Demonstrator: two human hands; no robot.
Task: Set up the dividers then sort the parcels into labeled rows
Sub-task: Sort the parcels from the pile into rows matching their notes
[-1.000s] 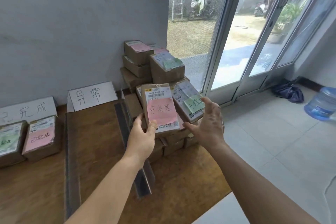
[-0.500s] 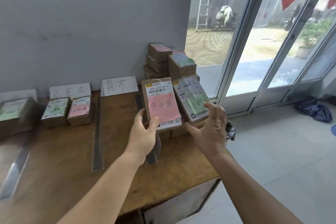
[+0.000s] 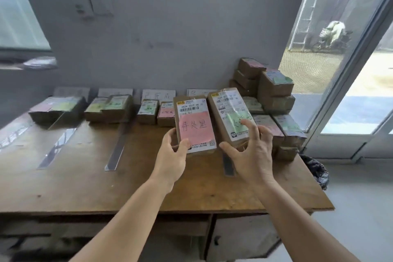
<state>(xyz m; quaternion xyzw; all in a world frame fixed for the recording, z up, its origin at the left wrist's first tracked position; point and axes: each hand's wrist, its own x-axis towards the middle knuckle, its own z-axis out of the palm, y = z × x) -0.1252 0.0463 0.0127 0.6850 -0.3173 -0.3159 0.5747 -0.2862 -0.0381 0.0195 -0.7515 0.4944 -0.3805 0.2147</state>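
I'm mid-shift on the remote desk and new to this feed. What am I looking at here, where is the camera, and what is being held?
There is no machine here: a person works with two bare hands, and the single wide-angle camera sits on their head, looking forward and down. The left hand holds up a brown parcel with a pink note. The right hand holds a second parcel with a green note beside it. Below is a wooden table with flat divider strips running front to back. Sorted parcels lie in rows along the wall, behind white handwritten row labels. An unsorted stack of boxes stands at the table's right end, next to a glass door.
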